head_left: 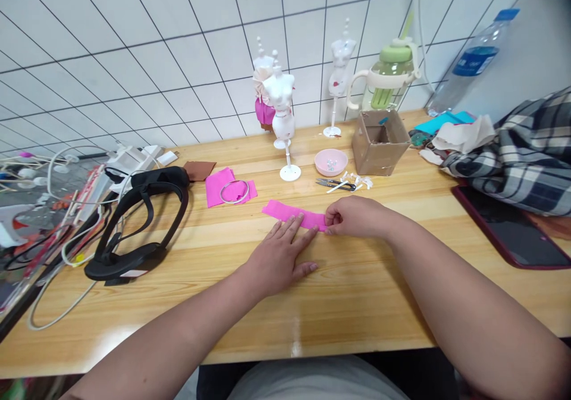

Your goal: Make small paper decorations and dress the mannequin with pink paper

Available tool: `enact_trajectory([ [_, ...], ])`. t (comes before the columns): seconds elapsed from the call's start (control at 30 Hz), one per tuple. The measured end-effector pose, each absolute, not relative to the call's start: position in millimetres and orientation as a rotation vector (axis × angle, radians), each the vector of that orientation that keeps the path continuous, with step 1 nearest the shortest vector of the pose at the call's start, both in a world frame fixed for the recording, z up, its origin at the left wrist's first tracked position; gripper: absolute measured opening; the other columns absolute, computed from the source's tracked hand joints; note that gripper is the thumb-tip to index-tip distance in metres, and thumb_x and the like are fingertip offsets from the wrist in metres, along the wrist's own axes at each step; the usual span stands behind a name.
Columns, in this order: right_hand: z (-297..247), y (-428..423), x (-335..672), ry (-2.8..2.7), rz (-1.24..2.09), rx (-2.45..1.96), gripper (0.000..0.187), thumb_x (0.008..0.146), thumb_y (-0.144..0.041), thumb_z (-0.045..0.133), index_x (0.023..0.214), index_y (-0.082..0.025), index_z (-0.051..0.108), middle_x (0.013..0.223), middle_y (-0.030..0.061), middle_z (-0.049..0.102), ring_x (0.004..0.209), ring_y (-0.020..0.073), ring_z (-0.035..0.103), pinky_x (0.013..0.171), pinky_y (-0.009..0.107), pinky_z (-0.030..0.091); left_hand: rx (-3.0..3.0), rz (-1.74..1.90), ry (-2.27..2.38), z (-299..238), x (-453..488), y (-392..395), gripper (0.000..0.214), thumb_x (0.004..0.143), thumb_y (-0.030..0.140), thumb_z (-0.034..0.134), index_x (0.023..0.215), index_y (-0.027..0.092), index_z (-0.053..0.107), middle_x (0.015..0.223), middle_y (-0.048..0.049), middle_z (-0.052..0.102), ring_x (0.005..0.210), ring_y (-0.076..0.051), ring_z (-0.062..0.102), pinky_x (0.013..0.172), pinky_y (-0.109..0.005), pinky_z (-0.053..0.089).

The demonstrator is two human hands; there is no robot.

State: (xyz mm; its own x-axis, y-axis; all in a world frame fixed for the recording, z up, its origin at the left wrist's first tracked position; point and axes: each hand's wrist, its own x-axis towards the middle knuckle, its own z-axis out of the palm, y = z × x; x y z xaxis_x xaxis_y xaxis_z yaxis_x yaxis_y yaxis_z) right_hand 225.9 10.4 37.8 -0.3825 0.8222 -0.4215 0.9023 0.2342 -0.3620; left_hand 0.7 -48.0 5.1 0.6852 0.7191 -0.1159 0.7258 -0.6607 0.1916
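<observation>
A narrow strip of pink fabric (282,211) lies flat on the wooden table in front of me. My left hand (282,254) rests on its lower edge with the fingers stretched out and spread. At the strip's right end, my right hand (354,217) has its thumb and fingers pinched on the fabric. A folded pink fabric piece (218,185) with a silver ring (234,192) on top lies to the left. Small thread snips (336,183) sit behind my right hand, beside white scraps (363,182).
White mini mannequins (282,100) stand at the back near a pink bowl (331,161) and a cardboard box (379,150). A black headset strap (138,263) and cables lie left. A phone (508,227), plaid cloth (535,150), water bottle (473,61) and green-lidded jug (388,79) are right.
</observation>
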Motion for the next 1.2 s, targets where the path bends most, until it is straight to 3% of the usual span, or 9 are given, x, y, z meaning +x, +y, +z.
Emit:
enact_trajectory([
  [0.3,35.5,10.1,227.4,2.445,-0.78,1.675,0.017,0.073,-0.035,0.069,0.088,-0.026,0.07,0.087,-0.0016,0.071,0.074,0.0152,0.061,0.056,0.024,0.035,2.695,0.018,1.162,2.6,0.5,-47.6,0.072,0.089,0.061,0.042,0.149,0.023,0.029,0.158,-0.015,0.021,0.144,-0.031,0.023,0.115,-0.052,0.02],
  [0.43,36.6,9.3,220.8,2.641,-0.499,1.943,0.01,0.081,-0.028,0.059,0.086,-0.024,0.067,0.092,0.0001,0.07,0.083,0.017,0.061,0.061,0.025,0.033,2.684,0.263,1.255,12.5,-1.3,-43.1,0.08,0.085,0.059,0.051,0.15,0.021,0.025,0.157,-0.0167,0.022,0.144,-0.035,0.018,0.113,-0.056,0.019],
  [0.5,37.0,5.8,214.8,2.706,-0.285,2.115,0.013,0.087,-0.029,0.053,0.09,-0.023,0.065,0.092,0.0011,0.07,0.083,0.0174,0.06,0.061,0.026,0.031,2.601,0.488,1.264,20.2,-3.2,-40.4,0.064,0.088,0.05,0.051,0.143,0.019,0.04,0.149,-0.0168,0.037,0.138,-0.032,0.033,0.111,-0.051,0.028],
  [0.57,35.7,0.9,208.0,2.768,-0.082,2.169,0.018,0.092,-0.031,0.048,0.091,-0.022,0.063,0.088,0.0023,0.069,0.08,0.0177,0.059,0.06,0.028,0.029,2.439,0.635,1.187,25.2,-5.3,-37.9,0.041,0.093,0.042,0.047,0.124,0.018,0.058,0.128,-0.0136,0.059,0.119,-0.025,0.053,0.101,-0.04,0.042],
  [0.67,30.5,-6.6,197.8,2.926,0.115,2.012,0.02,0.094,-0.028,0.044,0.09,-0.02,0.063,0.085,0.0041,0.066,0.081,0.0179,0.056,0.062,0.029,0.028,2.165,0.712,1.134,23.7,-6.3,-34.4,0.032,0.095,0.038,0.043,0.106,0.019,0.067,0.102,-0.0076,0.069,0.095,-0.018,0.063,0.085,-0.031,0.05],
  [1.0,21.1,-14.0,183.9,3.26,0.268,1.512,0.02,0.091,-0.013,0.046,0.085,-0.02,0.063,0.084,0.0042,0.064,0.076,0.0187,0.046,0.065,0.031,0.03,1.883,0.888,1.131,16.8,-2.1,-26.0,0.033,0.09,0.043,0.052,0.102,0.018,0.068,0.105,-0.0082,0.071,0.099,-0.021,0.063,0.09,-0.035,0.048],
  [1.2,21.0,-12.9,183.4,3.403,0.142,1.333,0.023,0.092,-0.017,0.046,0.103,-0.017,0.067,0.095,0.0073,0.066,0.083,0.0199,0.05,0.073,0.031,0.037,1.805,0.949,1.183,14.4,-4.5,-22.3,0.032,0.084,0.044,0.06,0.098,0.017,0.068,0.099,-0.0087,0.069,0.09,-0.02,0.063,0.083,-0.032,0.05],
])
